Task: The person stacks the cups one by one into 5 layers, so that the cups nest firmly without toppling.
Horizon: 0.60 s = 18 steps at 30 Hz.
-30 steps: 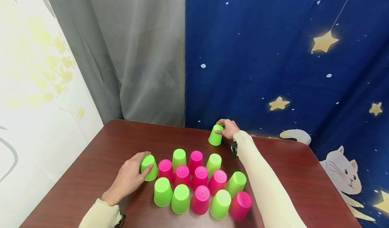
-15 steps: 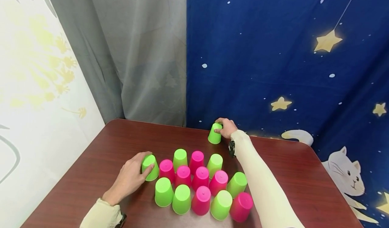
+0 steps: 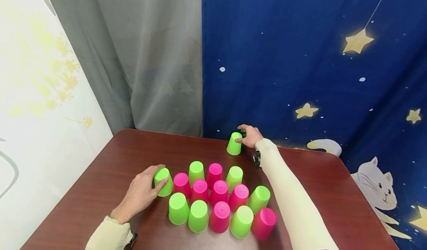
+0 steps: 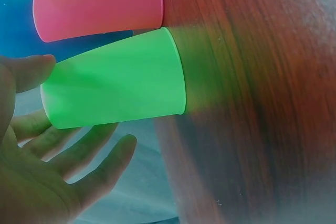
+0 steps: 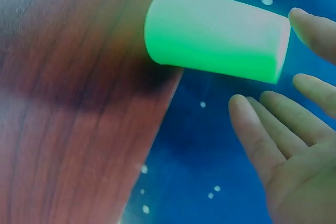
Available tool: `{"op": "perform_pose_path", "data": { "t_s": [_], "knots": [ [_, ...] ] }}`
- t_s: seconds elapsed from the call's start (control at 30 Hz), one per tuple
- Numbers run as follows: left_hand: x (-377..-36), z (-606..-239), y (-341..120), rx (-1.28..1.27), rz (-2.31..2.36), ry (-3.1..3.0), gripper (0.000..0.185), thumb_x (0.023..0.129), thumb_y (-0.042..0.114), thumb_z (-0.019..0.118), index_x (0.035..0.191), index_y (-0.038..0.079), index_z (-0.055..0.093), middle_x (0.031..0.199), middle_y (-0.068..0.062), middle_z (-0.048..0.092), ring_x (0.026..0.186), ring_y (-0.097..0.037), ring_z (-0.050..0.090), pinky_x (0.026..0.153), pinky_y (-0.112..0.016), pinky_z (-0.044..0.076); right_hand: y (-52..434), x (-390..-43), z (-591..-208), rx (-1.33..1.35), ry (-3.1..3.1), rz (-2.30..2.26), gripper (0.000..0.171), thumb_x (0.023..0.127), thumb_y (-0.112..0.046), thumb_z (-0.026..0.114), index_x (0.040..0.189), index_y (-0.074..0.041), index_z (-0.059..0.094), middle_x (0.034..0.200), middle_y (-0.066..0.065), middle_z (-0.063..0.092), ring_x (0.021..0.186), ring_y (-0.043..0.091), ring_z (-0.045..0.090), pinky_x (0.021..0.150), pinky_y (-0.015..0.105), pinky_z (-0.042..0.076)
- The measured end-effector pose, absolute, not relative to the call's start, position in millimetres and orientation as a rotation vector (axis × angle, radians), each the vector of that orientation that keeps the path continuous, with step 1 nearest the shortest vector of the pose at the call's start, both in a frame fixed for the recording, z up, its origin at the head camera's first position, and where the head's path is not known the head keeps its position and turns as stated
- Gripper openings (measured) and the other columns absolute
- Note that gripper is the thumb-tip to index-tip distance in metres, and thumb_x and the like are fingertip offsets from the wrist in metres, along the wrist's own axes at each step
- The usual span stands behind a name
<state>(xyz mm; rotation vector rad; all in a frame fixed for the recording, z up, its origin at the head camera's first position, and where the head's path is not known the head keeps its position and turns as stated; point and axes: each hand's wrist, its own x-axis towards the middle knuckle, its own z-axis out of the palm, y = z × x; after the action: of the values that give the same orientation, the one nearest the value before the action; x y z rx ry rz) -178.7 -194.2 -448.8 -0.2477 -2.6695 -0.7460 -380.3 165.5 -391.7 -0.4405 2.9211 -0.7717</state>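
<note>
Grasping loosely with the left hand (image 3: 140, 192) a bright green tapered plastic cup (image 3: 162, 180), upturned beside a hot-pink tapered plastic cup (image 3: 181, 183). Gripping nothing with the right hand (image 3: 251, 136), spread-fingered beside a second green tapered plastic cup (image 3: 234, 145) near the far edge of the reddish-brown wooden table (image 3: 113, 163). Could topple the second by catching it with the thumb, or jostle the pink by dragging sideways

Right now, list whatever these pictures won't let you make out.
Insides of the cups: head view, hidden by their upturned bases.
Whether the right hand touches its green cup: right wrist view, any gap too small.
Near edge of the table: head view, cut off below.
Details of the right wristband: head view, too small.
</note>
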Motion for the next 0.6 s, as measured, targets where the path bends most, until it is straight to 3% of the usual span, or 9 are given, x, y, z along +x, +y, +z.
{"op": "perform_pose_path", "data": {
  "t_s": [0.27, 0.47, 0.6],
  "knots": [
    [-178, -451, -202, -0.290, -0.779, -2.684, 0.051, 0.086, 0.020, 0.079, 0.130, 0.002, 0.061, 0.117, -0.014, 0.071, 0.103, -0.031, 0.069, 0.088, -0.051, 0.056, 176, -369, -372, -0.504, 2.885, -0.604, 0.071, 0.089, -0.029, 0.074, 0.148, -0.003, 0.044, 0.147, 0.027, 0.052, 0.136, 0.043, 0.051, 0.112, 0.054, 0.043],
    [-177, -453, -208, -0.308, -0.785, -2.685, 0.061, 0.082, 0.021, 0.082, 0.134, 0.003, 0.056, 0.103, -0.007, 0.073, 0.091, -0.022, 0.068, 0.081, -0.044, 0.056, 194, -347, -358, -0.518, 2.820, -0.566, 0.073, 0.092, -0.031, 0.070, 0.151, -0.003, 0.039, 0.150, 0.030, 0.046, 0.138, 0.046, 0.048, 0.113, 0.057, 0.041],
    [-180, -451, -211, -0.330, -0.805, -2.695, 0.056, 0.082, 0.021, 0.082, 0.131, 0.005, 0.059, 0.100, -0.003, 0.072, 0.090, -0.019, 0.066, 0.079, -0.041, 0.056, 206, -331, -350, -0.521, 2.804, -0.584, 0.069, 0.093, -0.029, 0.070, 0.149, -0.003, 0.041, 0.149, 0.031, 0.046, 0.133, 0.046, 0.054, 0.110, 0.057, 0.044]
  ]
}}
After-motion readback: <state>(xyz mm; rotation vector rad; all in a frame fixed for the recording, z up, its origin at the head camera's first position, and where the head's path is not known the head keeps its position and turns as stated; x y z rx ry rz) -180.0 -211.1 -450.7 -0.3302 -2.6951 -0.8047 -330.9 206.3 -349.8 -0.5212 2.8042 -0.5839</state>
